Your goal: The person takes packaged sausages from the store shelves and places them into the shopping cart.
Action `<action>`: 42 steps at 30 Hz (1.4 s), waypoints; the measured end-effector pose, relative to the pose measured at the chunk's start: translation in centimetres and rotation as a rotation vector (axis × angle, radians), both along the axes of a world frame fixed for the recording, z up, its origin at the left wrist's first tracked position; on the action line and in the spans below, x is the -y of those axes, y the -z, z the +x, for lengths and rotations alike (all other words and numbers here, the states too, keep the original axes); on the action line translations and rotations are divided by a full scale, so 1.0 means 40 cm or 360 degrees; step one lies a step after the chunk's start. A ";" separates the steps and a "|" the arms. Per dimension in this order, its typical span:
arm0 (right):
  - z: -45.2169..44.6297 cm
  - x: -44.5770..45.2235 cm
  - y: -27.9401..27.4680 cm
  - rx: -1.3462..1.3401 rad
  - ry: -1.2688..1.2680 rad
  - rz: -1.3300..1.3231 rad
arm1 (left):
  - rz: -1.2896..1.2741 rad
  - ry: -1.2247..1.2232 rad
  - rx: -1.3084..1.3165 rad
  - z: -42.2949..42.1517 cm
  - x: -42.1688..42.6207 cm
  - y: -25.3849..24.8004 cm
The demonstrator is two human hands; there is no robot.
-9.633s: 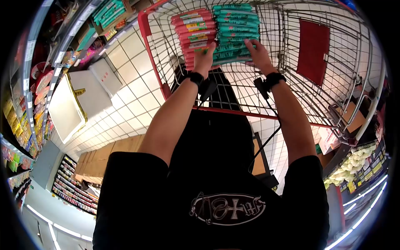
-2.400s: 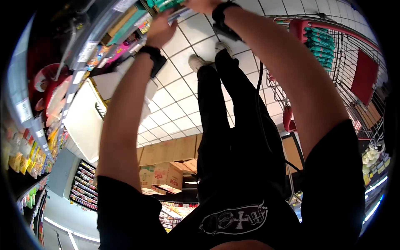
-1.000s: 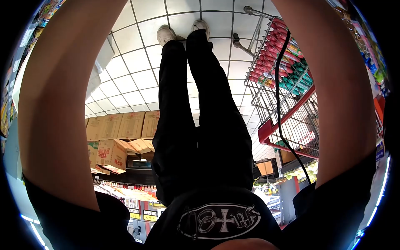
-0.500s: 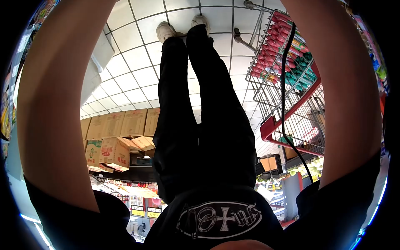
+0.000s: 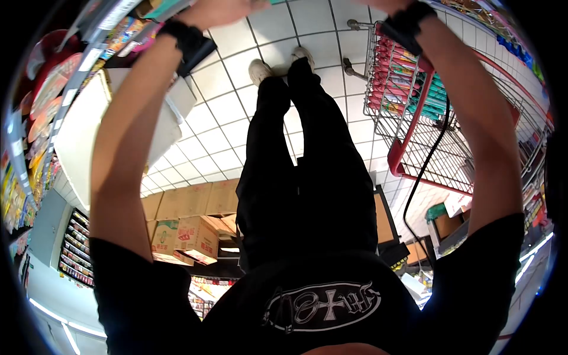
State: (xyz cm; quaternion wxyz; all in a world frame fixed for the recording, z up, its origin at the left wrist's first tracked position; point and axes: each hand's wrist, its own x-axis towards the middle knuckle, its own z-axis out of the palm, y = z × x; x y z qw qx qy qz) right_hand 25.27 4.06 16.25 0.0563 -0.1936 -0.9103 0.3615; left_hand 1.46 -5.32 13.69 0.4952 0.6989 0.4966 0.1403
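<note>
My left hand (image 5: pixel 222 10) is at the top edge, left of centre, beside the shelf; its fingers are blurred and partly cut off, with a sliver of something teal near their tips. Only the base of my right hand (image 5: pixel 387 5) shows at the top edge, above the cart's near corner, and its fingers are out of frame. A black band with a device sits on each wrist. In the shopping cart (image 5: pixel 423 106) at the right lie red packages (image 5: pixel 391 74) and teal packages (image 5: pixel 436 97), seen partly through the wire.
Shelves with price labels (image 5: pixel 89 62) and hanging goods run along the left. A white bin (image 5: pixel 83 139) stands below them. Cardboard boxes (image 5: pixel 195 236) are stacked at the lower left. My shoes (image 5: pixel 259 71) are on the tiled floor. A black cable (image 5: pixel 423 171) hangs by my right arm.
Both hands have come down partly into view from beyond the top edge. The view has turned, showing more of the left shelves. Earlier, my hands were on the packages in the cart.
</note>
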 end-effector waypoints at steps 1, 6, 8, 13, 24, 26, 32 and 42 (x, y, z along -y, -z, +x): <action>0.006 0.030 -0.047 0.0042 0.0026 -0.0246 | -0.0046 0.0022 0.0116 -0.001 0.042 -0.033; 0.025 0.136 -0.208 -0.0364 0.0146 0.0222 | -0.0499 -0.0110 0.0280 -0.018 0.127 -0.307; 0.028 0.168 -0.375 0.0190 0.0386 -0.0443 | -0.0407 -0.0340 0.0455 -0.022 0.174 -0.379; 0.070 0.225 -0.547 -0.0227 0.0744 -0.0249 | -0.0440 -0.1033 0.1455 0.038 0.261 -0.529; -0.003 0.408 -0.823 -0.0542 0.0701 -0.0146 | 0.0442 -0.1464 0.1476 0.063 0.393 -0.881; -0.016 0.437 -0.842 -0.0570 0.0757 -0.0173 | 0.0538 -0.1463 0.1425 0.042 0.407 -0.891; -0.088 0.518 -0.900 -0.0946 0.1064 -0.0537 | 0.0682 -0.1631 0.1515 0.010 0.454 -0.931; -0.162 0.531 -0.938 -0.1105 0.0989 -0.0580 | 0.0727 -0.1688 0.1437 -0.037 0.527 -0.988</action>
